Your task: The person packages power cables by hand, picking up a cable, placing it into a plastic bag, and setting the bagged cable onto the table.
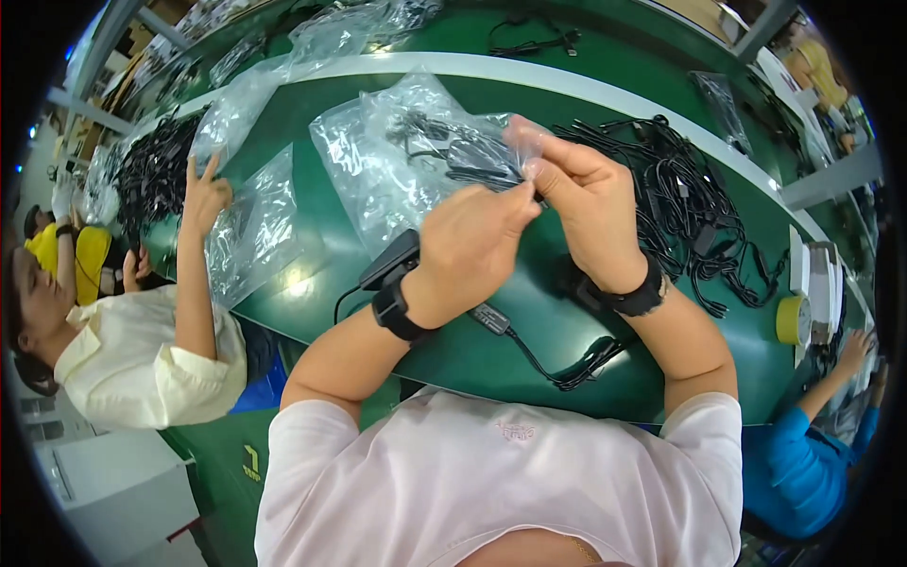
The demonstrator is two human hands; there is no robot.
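One clear bag (489, 126) holds black cable (479, 159).

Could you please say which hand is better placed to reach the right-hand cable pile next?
Probably the right hand: it is nearer that cable pile than the left hand, though both hold the clear bag.

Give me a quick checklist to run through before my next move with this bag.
1. Right hand pinching the clear plastic bag: ok.
2. Left hand pinching it too: ok, its fingertips meet the right hand's at the edge.
3. Black cable bundle inside the bag: ok, it shows through the film.
4. Bag sealed: cannot tell, fingers cover the edge.
5. Green table free of loose cables near you: not ok, a cable with an inline box lies below your hands.
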